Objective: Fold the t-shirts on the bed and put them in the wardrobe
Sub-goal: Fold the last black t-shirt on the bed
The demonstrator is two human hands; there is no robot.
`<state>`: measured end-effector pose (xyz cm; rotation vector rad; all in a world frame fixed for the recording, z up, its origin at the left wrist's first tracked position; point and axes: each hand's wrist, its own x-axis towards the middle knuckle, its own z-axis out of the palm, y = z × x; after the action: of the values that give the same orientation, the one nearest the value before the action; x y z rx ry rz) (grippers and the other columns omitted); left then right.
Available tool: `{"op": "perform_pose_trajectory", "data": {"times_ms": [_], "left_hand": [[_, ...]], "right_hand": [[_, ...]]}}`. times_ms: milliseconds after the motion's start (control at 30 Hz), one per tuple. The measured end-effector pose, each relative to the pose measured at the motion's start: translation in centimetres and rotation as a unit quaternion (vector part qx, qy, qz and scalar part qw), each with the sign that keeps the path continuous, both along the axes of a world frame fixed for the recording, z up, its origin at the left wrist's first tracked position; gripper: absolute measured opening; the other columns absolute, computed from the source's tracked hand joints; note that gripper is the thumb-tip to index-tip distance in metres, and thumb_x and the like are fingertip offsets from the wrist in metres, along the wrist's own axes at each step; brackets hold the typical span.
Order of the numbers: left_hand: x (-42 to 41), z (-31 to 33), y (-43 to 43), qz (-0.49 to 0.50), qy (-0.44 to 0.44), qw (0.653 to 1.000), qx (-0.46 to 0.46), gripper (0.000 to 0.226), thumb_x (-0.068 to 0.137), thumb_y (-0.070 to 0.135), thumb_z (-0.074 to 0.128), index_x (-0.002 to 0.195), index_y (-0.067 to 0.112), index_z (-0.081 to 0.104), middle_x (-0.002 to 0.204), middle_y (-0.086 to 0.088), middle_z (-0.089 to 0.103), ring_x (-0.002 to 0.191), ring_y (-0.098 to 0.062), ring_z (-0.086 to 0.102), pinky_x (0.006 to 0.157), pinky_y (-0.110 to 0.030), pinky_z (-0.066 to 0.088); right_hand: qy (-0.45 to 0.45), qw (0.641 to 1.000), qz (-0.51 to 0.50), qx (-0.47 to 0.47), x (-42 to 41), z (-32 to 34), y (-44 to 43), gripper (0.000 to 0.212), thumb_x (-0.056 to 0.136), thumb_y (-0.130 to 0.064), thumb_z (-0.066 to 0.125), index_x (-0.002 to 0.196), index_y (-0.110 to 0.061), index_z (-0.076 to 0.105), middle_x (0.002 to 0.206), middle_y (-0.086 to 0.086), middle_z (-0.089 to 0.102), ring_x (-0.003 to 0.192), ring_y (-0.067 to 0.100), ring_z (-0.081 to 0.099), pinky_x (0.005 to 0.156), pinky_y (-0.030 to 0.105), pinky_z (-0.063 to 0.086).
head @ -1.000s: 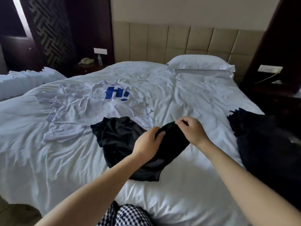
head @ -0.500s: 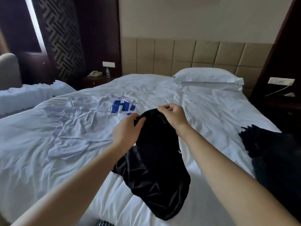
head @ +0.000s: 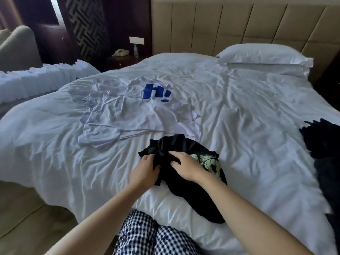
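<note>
**Desk:** What fills the frame?

**Photographer:** A bed (head: 248, 126) in rumpled white linen. Toward the bed's left side a white t-shirt (head: 128, 116) with a blue print lies spread but creased. A dark garment (head: 323, 153) hangs over the bed's right edge; whether it is a t-shirt cannot be told.

**Desk:** And the piece being worked?

**Photographer:** A black t-shirt (head: 176, 188) lies bunched at the bed's near edge, directly before the person and just short of the white one. Whether the two touch is unclear. The left hand (head: 145, 170) has its fingers curled into a wad of the black cloth. The right hand (head: 185, 166), close beside it, has bent fingers pinching a fold. A pale green print (head: 209, 161) shows on the side facing the bed's right edge.

**Desk:** The step, and how to do it well?

**Photographer:** It looks like opening the shirt out before folding. Both hands are buried in the middle, which gives little control. It would be better to find the shoulders or the hem, lift and shake the shirt loose, then lay it print-down on bare linen at the bed's near edge, clear of the white shirt. Smooth it flat before the first fold.
</note>
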<state>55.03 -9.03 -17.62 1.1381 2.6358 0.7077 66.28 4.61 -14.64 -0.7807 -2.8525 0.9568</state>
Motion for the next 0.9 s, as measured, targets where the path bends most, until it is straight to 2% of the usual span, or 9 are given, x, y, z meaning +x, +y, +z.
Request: {"op": "perform_pose_trajectory", "data": {"times_ms": [67, 200, 267, 367, 433, 500, 667, 800, 900], "left_hand": [[0.7, 0.0, -0.4, -0.011, 0.009, 0.999, 0.043, 0.056, 0.094, 0.027, 0.055, 0.145, 0.017, 0.036, 0.143, -0.006, 0.041, 0.124, -0.026, 0.050, 0.086, -0.036, 0.048], [2.6, 0.3, -0.7, -0.051, 0.084, 0.990, 0.097, 0.073, 0.086, 0.023, 0.061, 0.151, 0.023, 0.028, 0.154, -0.004, 0.028, 0.141, -0.026, 0.030, 0.108, -0.040, 0.039], [3.8, 0.4, -0.6, -0.078, 0.129, 0.981, 0.119, 0.074, 0.085, 0.021, 0.062, 0.151, 0.023, 0.030, 0.155, -0.002, 0.026, 0.146, -0.024, 0.017, 0.118, -0.038, 0.025], [5.3, 0.0, -0.3, -0.124, 0.188, 0.968, 0.108, 0.067, 0.086, 0.019, 0.062, 0.148, 0.022, 0.038, 0.154, -0.001, 0.032, 0.148, -0.020, 0.011, 0.118, -0.034, 0.008], [5.8, -0.5, -0.2, -0.128, 0.183, 0.972, 0.078, 0.064, 0.089, 0.018, 0.058, 0.150, 0.021, 0.036, 0.156, -0.001, 0.030, 0.150, -0.020, 0.008, 0.119, -0.031, -0.002], [6.0, -0.5, 0.0, -0.114, 0.161, 0.977, 0.076, 0.065, 0.091, 0.015, 0.055, 0.151, 0.020, 0.031, 0.157, -0.002, 0.028, 0.150, -0.021, 0.010, 0.121, -0.031, 0.001], [6.0, 0.5, 0.5, -0.088, 0.120, 0.987, 0.063, 0.064, 0.090, 0.016, 0.054, 0.150, 0.019, 0.032, 0.152, -0.002, 0.035, 0.143, -0.022, 0.028, 0.117, -0.036, 0.024], [6.2, 0.9, 0.8, -0.093, 0.116, 0.989, 0.004, 0.061, 0.093, 0.024, 0.051, 0.150, 0.020, 0.030, 0.151, 0.000, 0.038, 0.141, -0.021, 0.031, 0.115, -0.033, 0.024], [6.4, 1.0, 0.8, -0.088, 0.121, 0.989, -0.001, 0.059, 0.094, 0.023, 0.049, 0.150, 0.019, 0.029, 0.151, 0.000, 0.039, 0.141, -0.020, 0.032, 0.115, -0.032, 0.024]], "right_hand": [[0.027, 1.000, -0.002, 0.009, 1.4, 1.0, 0.0, 0.050, 0.097, -0.032, 0.050, 0.146, -0.030, 0.040, 0.150, -0.006, 0.040, 0.137, 0.016, 0.038, 0.110, 0.035, 0.035], [0.076, 0.996, -0.003, 0.052, 5.5, 1.9, -0.5, 0.049, 0.094, -0.027, 0.057, 0.142, -0.029, 0.047, 0.145, -0.010, 0.044, 0.134, 0.010, 0.040, 0.107, 0.026, 0.036], [0.098, 0.992, -0.012, 0.072, 7.7, 1.9, -1.0, 0.049, 0.093, -0.023, 0.060, 0.140, -0.026, 0.050, 0.142, -0.011, 0.047, 0.133, 0.008, 0.041, 0.106, 0.021, 0.032], [0.118, 0.987, -0.028, 0.103, 10.8, 1.7, -1.7, 0.049, 0.090, -0.023, 0.063, 0.138, -0.026, 0.053, 0.142, -0.013, 0.046, 0.134, 0.005, 0.038, 0.109, 0.018, 0.028], [0.123, 0.985, -0.054, 0.104, 12.4, 1.2, -2.0, 0.050, 0.088, -0.023, 0.065, 0.137, -0.028, 0.054, 0.143, -0.013, 0.045, 0.133, 0.003, 0.038, 0.110, 0.020, 0.032], [0.123, 0.984, -0.085, 0.098, 13.6, 0.5, -2.2, 0.051, 0.087, -0.022, 0.066, 0.136, -0.029, 0.053, 0.143, -0.014, 0.044, 0.133, 0.002, 0.038, 0.108, 0.020, 0.034], [0.134, 0.974, -0.152, 0.098, 14.8, -0.9, -3.0, 0.050, 0.088, -0.022, 0.065, 0.136, -0.029, 0.051, 0.137, -0.015, 0.050, 0.129, 0.005, 0.044, 0.097, 0.018, 0.039], [0.149, 0.964, -0.200, 0.091, 14.9, -1.4, -2.8, 0.048, 0.088, -0.020, 0.065, 0.134, -0.025, 0.053, 0.130, -0.010, 0.054, 0.124, 0.010, 0.048, 0.093, 0.024, 0.045], [0.151, 0.958, -0.219, 0.104, 15.0, -1.5, -2.7, 0.041, 0.084, -0.022, 0.068, 0.123, -0.025, 0.057, 0.117, -0.009, 0.054, 0.113, 0.012, 0.052, 0.079, 0.022, 0.045]]}}
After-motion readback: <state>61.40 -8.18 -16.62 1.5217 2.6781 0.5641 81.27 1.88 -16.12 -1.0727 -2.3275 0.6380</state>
